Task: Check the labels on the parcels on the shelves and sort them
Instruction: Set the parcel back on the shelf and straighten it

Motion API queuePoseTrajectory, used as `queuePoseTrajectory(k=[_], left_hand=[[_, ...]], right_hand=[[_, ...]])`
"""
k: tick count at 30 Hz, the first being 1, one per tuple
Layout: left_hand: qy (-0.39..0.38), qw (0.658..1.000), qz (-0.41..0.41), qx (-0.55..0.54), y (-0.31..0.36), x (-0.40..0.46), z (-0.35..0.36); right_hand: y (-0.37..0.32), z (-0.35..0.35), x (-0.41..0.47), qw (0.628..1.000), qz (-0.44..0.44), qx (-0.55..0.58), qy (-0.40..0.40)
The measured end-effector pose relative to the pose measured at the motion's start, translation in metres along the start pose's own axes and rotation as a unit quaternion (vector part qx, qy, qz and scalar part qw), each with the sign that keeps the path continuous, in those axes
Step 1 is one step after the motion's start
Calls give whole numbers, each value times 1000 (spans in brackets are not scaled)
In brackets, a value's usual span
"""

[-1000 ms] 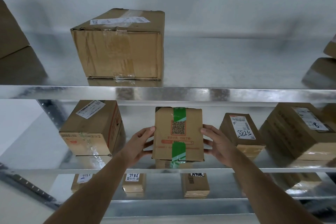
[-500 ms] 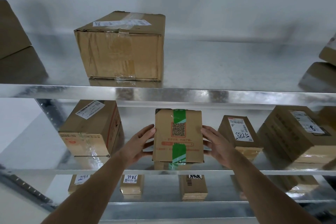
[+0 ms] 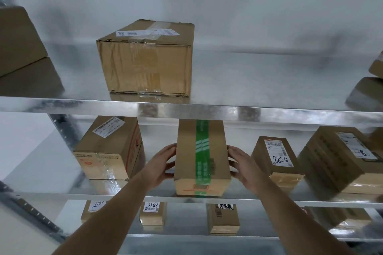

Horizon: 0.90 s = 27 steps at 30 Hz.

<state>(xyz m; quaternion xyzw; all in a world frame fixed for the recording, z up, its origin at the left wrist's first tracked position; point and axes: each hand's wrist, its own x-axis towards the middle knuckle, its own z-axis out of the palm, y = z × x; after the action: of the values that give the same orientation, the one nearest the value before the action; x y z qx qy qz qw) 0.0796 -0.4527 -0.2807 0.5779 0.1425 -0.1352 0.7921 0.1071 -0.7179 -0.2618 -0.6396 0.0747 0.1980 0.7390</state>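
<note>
Two bare forearms are seen, no sleeves in view. Left hand (image 3: 163, 163) and right hand (image 3: 244, 164) are ungloved. No rings or watch are visible.

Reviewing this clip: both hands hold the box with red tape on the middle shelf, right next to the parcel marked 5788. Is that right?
Not quite. The tape on the box is green, not red, as the head view shows. The rest stands: the left hand and right hand hold its sides on the middle shelf, beside the parcel marked 5788.
</note>
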Motion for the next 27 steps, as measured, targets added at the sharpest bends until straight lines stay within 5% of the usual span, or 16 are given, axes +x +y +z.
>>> queuePoseTrajectory(k=[27], left_hand=[[-36, 999, -8, -38, -14, -20, -17]], right_hand=[[21, -5, -10, 1000, 18, -23, -1]])
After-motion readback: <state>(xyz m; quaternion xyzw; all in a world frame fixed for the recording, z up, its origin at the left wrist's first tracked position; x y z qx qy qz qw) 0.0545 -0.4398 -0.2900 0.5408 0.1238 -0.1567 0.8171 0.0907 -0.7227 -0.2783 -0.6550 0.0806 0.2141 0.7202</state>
